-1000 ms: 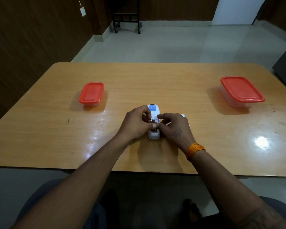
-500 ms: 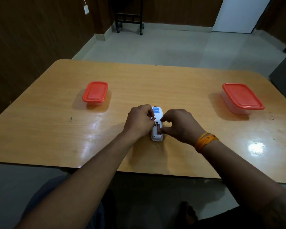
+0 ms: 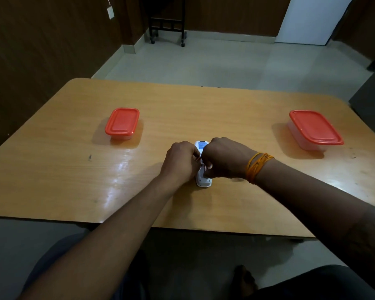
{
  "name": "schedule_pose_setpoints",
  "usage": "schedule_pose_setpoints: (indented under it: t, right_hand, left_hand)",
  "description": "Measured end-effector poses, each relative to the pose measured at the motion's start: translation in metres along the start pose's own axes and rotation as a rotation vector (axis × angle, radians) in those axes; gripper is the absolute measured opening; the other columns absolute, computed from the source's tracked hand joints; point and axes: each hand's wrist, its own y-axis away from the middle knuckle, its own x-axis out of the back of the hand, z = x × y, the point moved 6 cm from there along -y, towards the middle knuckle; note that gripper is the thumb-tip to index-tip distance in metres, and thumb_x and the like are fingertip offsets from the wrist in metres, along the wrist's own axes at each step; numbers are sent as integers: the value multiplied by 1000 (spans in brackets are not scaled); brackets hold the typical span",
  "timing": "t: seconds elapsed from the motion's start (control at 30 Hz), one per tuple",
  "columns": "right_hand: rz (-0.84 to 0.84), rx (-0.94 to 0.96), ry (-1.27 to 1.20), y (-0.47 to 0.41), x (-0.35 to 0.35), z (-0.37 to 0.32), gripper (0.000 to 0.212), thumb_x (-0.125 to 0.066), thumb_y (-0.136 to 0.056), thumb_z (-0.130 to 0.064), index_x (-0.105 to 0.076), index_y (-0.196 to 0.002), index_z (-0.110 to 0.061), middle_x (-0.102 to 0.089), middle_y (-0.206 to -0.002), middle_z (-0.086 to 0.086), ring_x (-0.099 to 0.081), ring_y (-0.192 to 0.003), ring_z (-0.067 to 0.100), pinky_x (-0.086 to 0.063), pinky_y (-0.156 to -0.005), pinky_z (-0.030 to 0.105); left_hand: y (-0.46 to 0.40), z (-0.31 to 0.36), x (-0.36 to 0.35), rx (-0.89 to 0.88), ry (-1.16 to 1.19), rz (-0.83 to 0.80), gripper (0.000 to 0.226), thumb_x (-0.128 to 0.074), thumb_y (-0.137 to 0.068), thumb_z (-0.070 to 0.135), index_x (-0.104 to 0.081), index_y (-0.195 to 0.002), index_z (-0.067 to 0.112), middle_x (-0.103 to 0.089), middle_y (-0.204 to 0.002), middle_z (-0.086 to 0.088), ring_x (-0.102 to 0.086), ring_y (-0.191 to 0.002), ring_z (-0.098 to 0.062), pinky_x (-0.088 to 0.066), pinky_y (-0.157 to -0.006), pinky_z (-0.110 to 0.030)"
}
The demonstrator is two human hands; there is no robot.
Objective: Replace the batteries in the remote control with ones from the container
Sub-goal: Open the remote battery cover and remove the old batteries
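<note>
wooden table, black wheeled stand

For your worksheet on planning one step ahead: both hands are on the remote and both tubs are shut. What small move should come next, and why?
Probably lift the battery out of the remote. Both hands, left and right, pinch at its open back, and both tubs keep their lids on, so no new cells are out yet.

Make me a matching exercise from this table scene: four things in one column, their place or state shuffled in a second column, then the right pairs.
Things:
1. small container
2. large container
3. remote control
4. thread band

Places or states:
A. on the right wrist
B. table's left side, lid on
C. between both hands, on the table
D. table's right side, lid on

Pairs: 1-B, 2-D, 3-C, 4-A
</note>
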Motion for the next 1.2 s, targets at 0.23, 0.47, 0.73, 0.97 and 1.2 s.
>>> schedule_pose_setpoints:
  t: [0.23,0.47,0.73,0.97,1.2]
  right_hand:
    - [172,54,-123,12,-7,1,16,-71,-86,-27,-76,-95,-15,-76,-85,5,-68,-75,28,-58,-67,40]
    - [385,123,-333,29,-33,0,13,-63,-86,-23,-63,-99,-19,-68,-85,0,-62,-70,25,-49,-60,37]
    - [393,-10,-497,33,-49,2,14,-62,-91,-31,-68,-95,-18,-59,-78,-7,-52,-66,12,-42,-61,31]
    - [415,-409,-762,28,-59,22,16,-83,-80,-28,-70,-80,-19,-71,-73,-3,-66,-67,17,-54,-66,33]
    - [350,-560,-663,26,-56,24,22,-76,-79,-35,-78,-90,-16,-72,-77,0,-69,-72,25,-53,-67,32]
  left_hand:
    - [1,1,1,5,8,-32,20,-73,-87,15,-85,-104,18,-78,-106,-9,-70,-102,-29,-43,-74,-26]
    - [1,2,3,18,27,-39,27,-71,-87,7,-83,-109,15,-78,-113,-11,-70,-108,-30,-51,-80,-29]
    - [1,4,5,3,5,-21,24,-73,-89,8,-82,-110,12,-77,-119,-10,-69,-113,-29,-51,-87,-29]
    - [-1,0,4,-18,12,-15,22,-75,-86,8,-83,-106,12,-79,-111,-7,-70,-108,-25,-54,-90,-31]
    - [-2,-2,2,-9,10,-7,22,-77,-86,11,-83,-107,13,-80,-108,-7,-71,-103,-25,-49,-82,-26]
